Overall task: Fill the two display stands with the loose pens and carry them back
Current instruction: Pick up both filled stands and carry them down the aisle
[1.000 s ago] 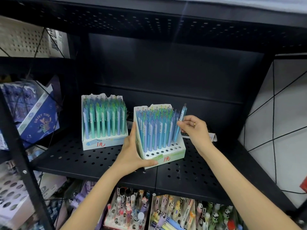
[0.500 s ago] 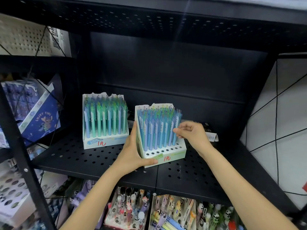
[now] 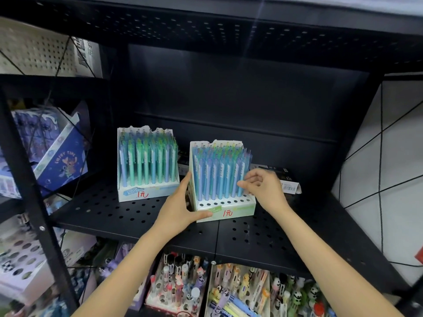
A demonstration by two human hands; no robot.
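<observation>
A black perforated shelf (image 3: pixel 128 213) in a shop rack carries two pen stands, one (image 3: pixel 146 191) at 10 o'clock of the other (image 3: pixel 225 208). The left hand (image 3: pixel 180 211) grips the nearer stand's left side; the right hand's (image 3: pixel 263 188) fingers (image 3: pixel 243 184) pinch a blue pen (image 3: pixel 240 179) at its right edge, a flat box (image 3: pixel 288 184) behind.

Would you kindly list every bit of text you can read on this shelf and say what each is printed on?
"1元": handwritten in red on the left display stand.
"1元": red, on the right display stand.
"ENJOY TIME": on the blue box.
Green front labels, pen barrel print, barcode tag: too blurred to read.
</observation>
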